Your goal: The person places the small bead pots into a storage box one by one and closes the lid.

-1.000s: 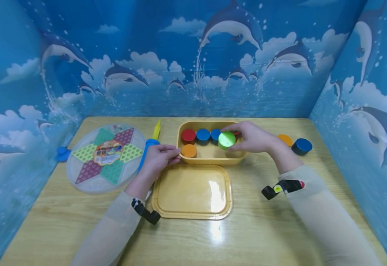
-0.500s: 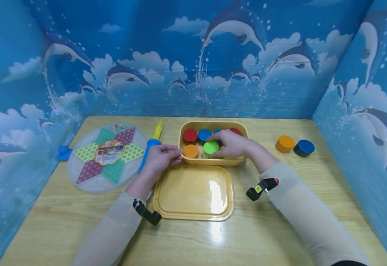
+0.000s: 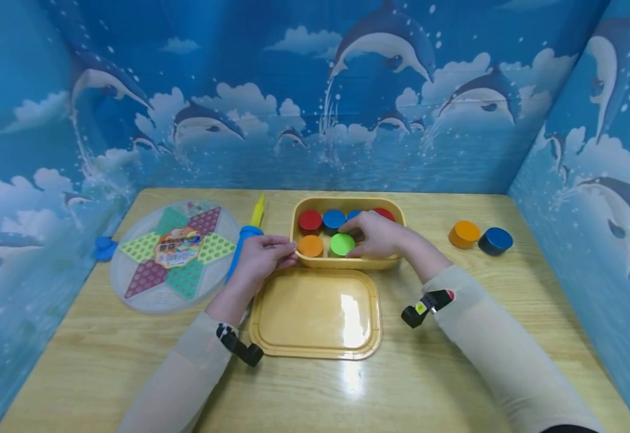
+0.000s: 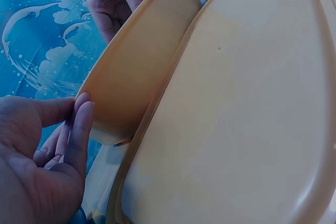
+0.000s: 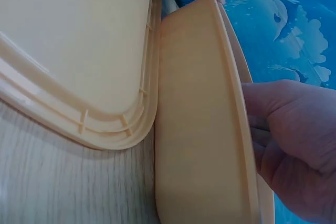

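A yellow plastic box lies at the table's middle, holding round coloured blocks. My left hand pinches its left end; the left wrist view shows thumb and fingertips on the rim. Inside, a green round block sits beside an orange round block in the near row. Behind them are a red round block and a blue round block. My right hand reaches into the box, thumb and fingers spread beside the green block's right edge, partly covering another blue block and a red block.
The box's lid lies flat just in front of it. At right stand an orange block and a dark blue block. A round Chinese checkers board and a blue-and-yellow stick-like toy lie at left.
My right hand has carried the green block leftward and set it beside the orange one; its fingers have since loosened from it. The left hand has stayed on the box.
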A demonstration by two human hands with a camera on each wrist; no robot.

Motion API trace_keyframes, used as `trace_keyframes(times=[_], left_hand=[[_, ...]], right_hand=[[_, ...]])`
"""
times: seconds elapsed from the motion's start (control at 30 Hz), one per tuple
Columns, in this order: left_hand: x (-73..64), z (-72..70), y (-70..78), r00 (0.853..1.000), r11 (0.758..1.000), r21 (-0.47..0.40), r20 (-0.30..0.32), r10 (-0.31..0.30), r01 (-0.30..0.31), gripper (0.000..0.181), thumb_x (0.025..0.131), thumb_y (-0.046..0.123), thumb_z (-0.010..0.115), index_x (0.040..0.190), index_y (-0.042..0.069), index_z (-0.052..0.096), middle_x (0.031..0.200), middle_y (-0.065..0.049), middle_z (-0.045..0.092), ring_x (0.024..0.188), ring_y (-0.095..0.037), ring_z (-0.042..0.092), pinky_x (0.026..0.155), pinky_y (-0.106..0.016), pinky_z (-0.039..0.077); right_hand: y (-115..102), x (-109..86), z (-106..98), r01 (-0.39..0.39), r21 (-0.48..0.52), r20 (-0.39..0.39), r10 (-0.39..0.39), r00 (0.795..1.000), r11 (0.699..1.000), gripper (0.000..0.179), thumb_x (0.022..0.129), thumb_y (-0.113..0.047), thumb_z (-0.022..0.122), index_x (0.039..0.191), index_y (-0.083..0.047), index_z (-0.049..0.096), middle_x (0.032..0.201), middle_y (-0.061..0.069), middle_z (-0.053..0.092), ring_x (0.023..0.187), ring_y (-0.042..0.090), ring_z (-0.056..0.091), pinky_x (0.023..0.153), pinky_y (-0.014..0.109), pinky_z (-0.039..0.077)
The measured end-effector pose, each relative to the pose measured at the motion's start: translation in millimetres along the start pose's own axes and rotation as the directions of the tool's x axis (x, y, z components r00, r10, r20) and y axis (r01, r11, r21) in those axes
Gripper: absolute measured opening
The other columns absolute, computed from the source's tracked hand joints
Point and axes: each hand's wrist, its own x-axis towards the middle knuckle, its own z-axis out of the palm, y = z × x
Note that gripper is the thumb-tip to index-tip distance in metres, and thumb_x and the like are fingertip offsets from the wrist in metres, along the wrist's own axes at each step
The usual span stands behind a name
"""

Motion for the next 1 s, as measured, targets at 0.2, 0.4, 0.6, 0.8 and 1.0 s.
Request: trace_keyframes(times=[0.2,0.4,0.6,0.8,1.0], left_hand=[[-0.2,1.3,0.1,1.0,1.0,0.0,0.004,0.001,-0.001,0.026,0.099,0.007,0.076,0.122,-0.002,0.071,0.105,-0.019,0.076,0.088,-0.025,0.078,0.079,-0.034,0.067],[0.5,2.4,0.8,1.0,1.0,0.003,0.007,-0.001,0.001,0.024,0.099,0.007,0.076,0.122,-0.002,0.072,0.105,-0.019,0.076,0.089,-0.026,0.078,0.079,-0.034,0.067],[1.4,1.3,1.0,1.0,1.0,0.019,0.01,-0.003,0.003,0.026,0.099,0.009,0.076,0.123,-0.001,0.071,0.107,-0.018,0.076,0.09,-0.026,0.078,0.08,-0.034,0.067],[0.1,0.0,0.9,1.0,1.0,0.004,0.019,-0.001,0.001,0.028,0.099,0.008,0.076,0.125,-0.002,0.071,0.108,-0.02,0.075,0.089,-0.025,0.078,0.08,-0.034,0.067],[-1.1,-0.4,1.2,1.0,1.0,0.011,0.018,0.0,0.0,0.028,0.099,0.008,0.076,0.125,-0.002,0.07,0.107,-0.02,0.075,0.089,-0.025,0.078,0.08,-0.034,0.067]], right_hand=[[-3.0,0.4,0.2,0.005,0.03,-0.006,-0.005,1.0,1.0,0.055,0.094,-0.01,0.083,0.143,0.005,0.062,0.137,0.017,0.067,0.122,0.03,0.068,0.102,0.04,0.059],[-5.4,1.1,1.4,0.011,0.043,-0.008,-0.011,1.0,0.999,0.051,0.094,-0.009,0.083,0.14,0.004,0.065,0.134,0.016,0.069,0.121,0.03,0.068,0.1,0.04,0.06],[-6.8,-0.1,0.1,0.012,0.061,-0.014,-0.011,1.0,0.998,0.053,0.095,-0.012,0.083,0.141,0.003,0.064,0.136,0.016,0.068,0.124,0.031,0.067,0.102,0.04,0.059],[-7.4,-12.5,-10.0,0.026,0.108,-0.041,-0.022,0.999,0.994,0.06,0.094,-0.014,0.084,0.145,0.006,0.059,0.141,0.021,0.064,0.127,0.034,0.065,0.105,0.044,0.057],[-8.7,-35.2,-27.7,0.05,0.151,-0.105,-0.034,0.994,0.987,0.054,0.097,-0.012,0.08,0.144,0.005,0.06,0.141,0.023,0.064,0.128,0.039,0.062,0.107,0.051,0.055]])
